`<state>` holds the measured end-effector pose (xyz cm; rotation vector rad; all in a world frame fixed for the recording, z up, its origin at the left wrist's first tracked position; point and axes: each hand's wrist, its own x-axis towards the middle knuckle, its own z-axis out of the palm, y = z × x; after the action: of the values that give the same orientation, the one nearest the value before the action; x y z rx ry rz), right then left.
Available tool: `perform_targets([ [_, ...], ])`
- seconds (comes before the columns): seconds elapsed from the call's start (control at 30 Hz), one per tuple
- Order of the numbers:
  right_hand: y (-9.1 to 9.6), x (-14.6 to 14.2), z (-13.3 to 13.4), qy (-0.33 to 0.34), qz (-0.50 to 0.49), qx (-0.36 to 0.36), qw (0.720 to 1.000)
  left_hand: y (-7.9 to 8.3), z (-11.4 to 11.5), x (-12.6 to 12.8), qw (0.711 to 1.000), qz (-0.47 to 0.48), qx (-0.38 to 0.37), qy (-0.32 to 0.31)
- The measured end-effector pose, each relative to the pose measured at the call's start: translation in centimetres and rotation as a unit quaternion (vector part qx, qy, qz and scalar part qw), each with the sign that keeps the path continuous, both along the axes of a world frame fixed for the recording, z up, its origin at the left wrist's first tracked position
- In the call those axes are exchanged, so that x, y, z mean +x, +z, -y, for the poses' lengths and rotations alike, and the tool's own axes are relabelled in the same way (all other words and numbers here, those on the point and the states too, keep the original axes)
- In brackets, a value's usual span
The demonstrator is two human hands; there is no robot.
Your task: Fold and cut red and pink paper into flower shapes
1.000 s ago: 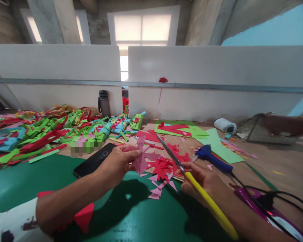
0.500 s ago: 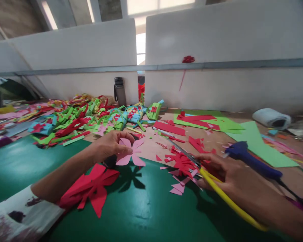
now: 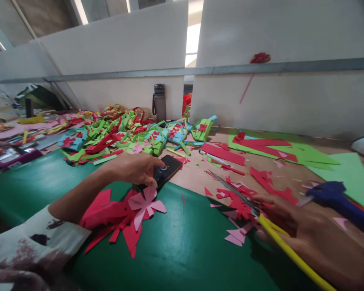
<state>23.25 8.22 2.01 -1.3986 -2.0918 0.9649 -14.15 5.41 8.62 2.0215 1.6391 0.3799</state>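
My left hand (image 3: 133,167) hovers palm down over a black phone (image 3: 165,171), its curled fingers just above a pink paper flower (image 3: 145,203). The pink flower lies on top of a larger red paper flower (image 3: 115,220) on the green mat (image 3: 182,250). My right hand (image 3: 294,226) grips yellow-handled scissors (image 3: 261,220); their blades rest low over a heap of red and pink paper scraps (image 3: 236,202).
A big pile of green, red and blue paper strips and small baskets (image 3: 121,135) fills the left back. A grey bottle (image 3: 159,103) stands by the white partition. Green and red sheets (image 3: 276,147) lie right, a blue glue gun (image 3: 336,198) beside my right hand.
My left hand carried the pink flower left and laid it on the red flower, then let go. The right hand lowered the scissors toward the scraps. The view turned left.
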Motion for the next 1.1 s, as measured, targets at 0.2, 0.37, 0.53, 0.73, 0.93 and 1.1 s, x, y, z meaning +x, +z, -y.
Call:
perform_targets([
  [0.2, 3.3, -0.8, 2.0, 0.006, 0.221, 0.110, 0.969, 0.5, -1.8, 4.0, 0.993, -0.029, 0.099, -0.054],
  [0.37, 4.0, 0.1, 1.8, 0.027, 0.330, 0.147, 0.932, -0.2, -2.2, 7.9, 0.976, -0.090, 0.153, -0.123],
  [0.53, 3.9, 1.5, 1.6, 0.021, 0.339, 0.141, 0.930, -1.7, -0.3, 12.0, 0.963, -0.179, 0.023, -0.201],
  [0.73, 4.4, 3.0, 0.1, -0.001, 0.351, 0.147, 0.925, -2.0, 1.3, 15.6, 0.948, -0.194, -0.038, -0.251],
  [0.93, 5.2, 4.9, -3.8, -0.021, 0.355, 0.167, 0.919, -2.3, 1.1, 18.3, 0.940, -0.211, -0.056, -0.264],
  [1.1, 4.0, 5.5, -7.2, -0.012, 0.388, 0.163, 0.907, -5.4, -0.3, 19.7, 0.943, -0.194, 0.002, -0.272],
])
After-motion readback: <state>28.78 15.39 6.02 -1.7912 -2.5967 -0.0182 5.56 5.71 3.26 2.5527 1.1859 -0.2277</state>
